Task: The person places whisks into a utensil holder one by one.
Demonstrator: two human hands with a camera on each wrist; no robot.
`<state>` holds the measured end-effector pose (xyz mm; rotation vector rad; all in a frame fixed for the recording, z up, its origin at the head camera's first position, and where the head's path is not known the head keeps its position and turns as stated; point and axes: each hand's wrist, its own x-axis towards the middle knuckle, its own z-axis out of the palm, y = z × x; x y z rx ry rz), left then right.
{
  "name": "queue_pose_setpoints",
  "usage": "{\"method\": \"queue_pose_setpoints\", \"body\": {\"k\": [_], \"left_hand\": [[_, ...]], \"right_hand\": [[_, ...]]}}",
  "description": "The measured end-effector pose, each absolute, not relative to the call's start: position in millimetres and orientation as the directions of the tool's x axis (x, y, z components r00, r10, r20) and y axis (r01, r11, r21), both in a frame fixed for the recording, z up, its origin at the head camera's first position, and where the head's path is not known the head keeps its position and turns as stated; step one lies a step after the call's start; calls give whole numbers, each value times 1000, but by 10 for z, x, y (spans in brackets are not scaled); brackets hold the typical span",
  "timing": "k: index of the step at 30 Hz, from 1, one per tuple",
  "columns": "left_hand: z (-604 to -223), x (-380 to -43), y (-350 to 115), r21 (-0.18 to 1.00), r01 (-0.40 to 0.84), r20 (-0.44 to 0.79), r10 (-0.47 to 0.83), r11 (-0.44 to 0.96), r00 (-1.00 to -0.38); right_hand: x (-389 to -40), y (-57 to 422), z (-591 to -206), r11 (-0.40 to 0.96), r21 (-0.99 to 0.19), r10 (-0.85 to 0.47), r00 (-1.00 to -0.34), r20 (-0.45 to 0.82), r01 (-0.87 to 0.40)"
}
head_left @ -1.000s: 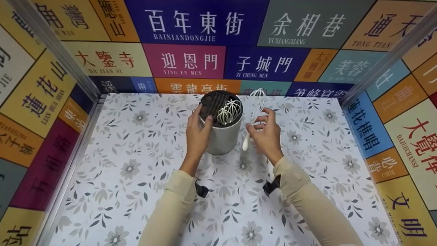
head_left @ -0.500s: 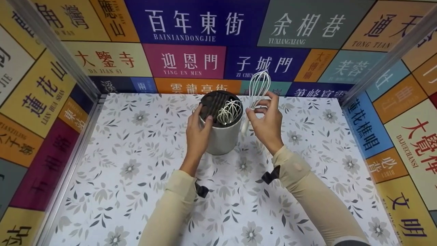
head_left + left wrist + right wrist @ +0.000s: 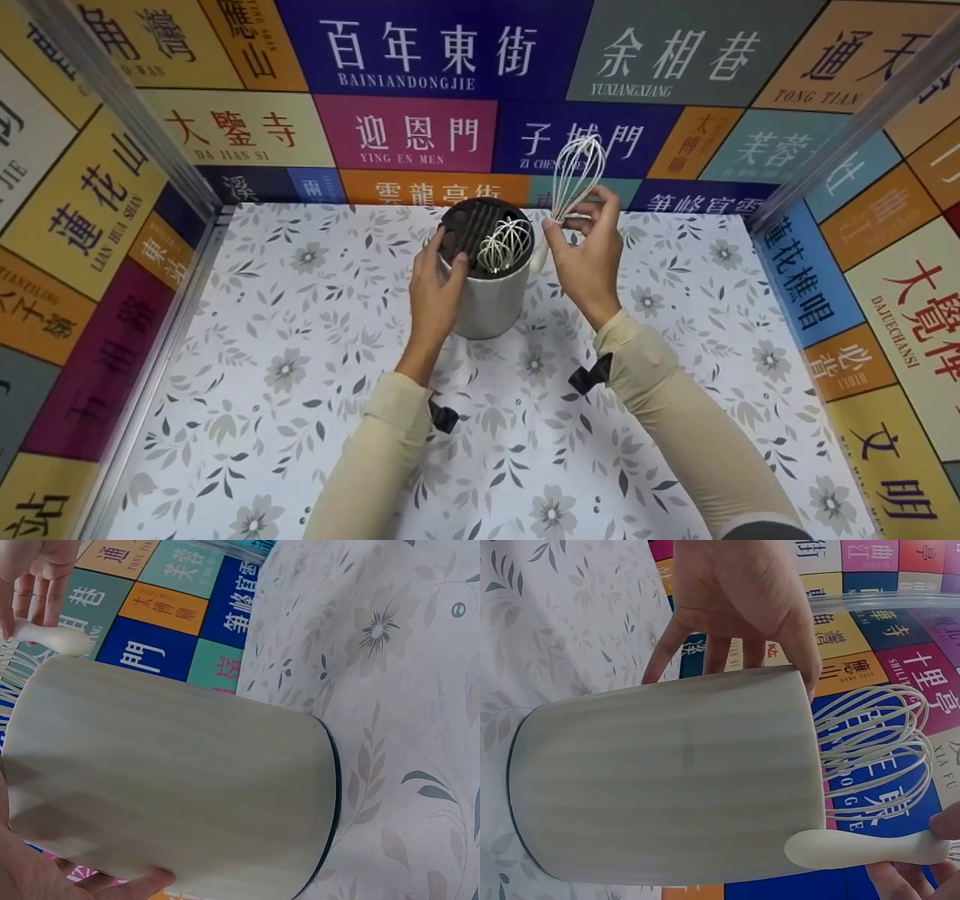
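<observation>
A pale utensil holder (image 3: 489, 309) with a dark slotted top stands upright on the tabletop. Wire heads of whisks (image 3: 504, 246) stick up from its right side. My left hand (image 3: 436, 291) grips the holder's left side, thumb at the rim, fingers around the wall. To the right, my right hand (image 3: 591, 259) pinches another whisk (image 3: 579, 171) near where its wires meet the handle. That whisk is raised, wires up and tilted right. In the right wrist view its white handle (image 3: 862, 849) hangs beside the holder's rim, its end overlapping the rim; whether they touch I cannot tell.
A white floral cloth (image 3: 300, 420) covers the tabletop. Panels with colourful printed signs (image 3: 405, 135) enclose the back and both sides, with clear strips at the corners. A small black camera (image 3: 592, 373) is strapped at the right wrist, another (image 3: 444, 418) at the left.
My right hand has lifted the whisk upward beside the holder, so its handle end has risen from the holder's lower side to near its rim. The left hand and holder have stayed put.
</observation>
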<state>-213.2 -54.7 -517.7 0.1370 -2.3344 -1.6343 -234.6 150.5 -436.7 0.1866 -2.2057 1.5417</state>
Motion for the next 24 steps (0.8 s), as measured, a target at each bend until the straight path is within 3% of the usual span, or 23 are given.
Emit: {"method": "queue_pose_setpoints", "body": {"k": [16, 24], "left_hand": [[-5174, -2142, -551, 932, 90, 186, -250, 350, -950], [-5177, -2148, -548, 931, 97, 192, -247, 351, -950]], "right_hand": [[-2488, 1380, -4218, 252, -860, 164, -856, 491, -445], [-2515, 1331, -4332, 237, -895, 112, -904, 413, -379]]}}
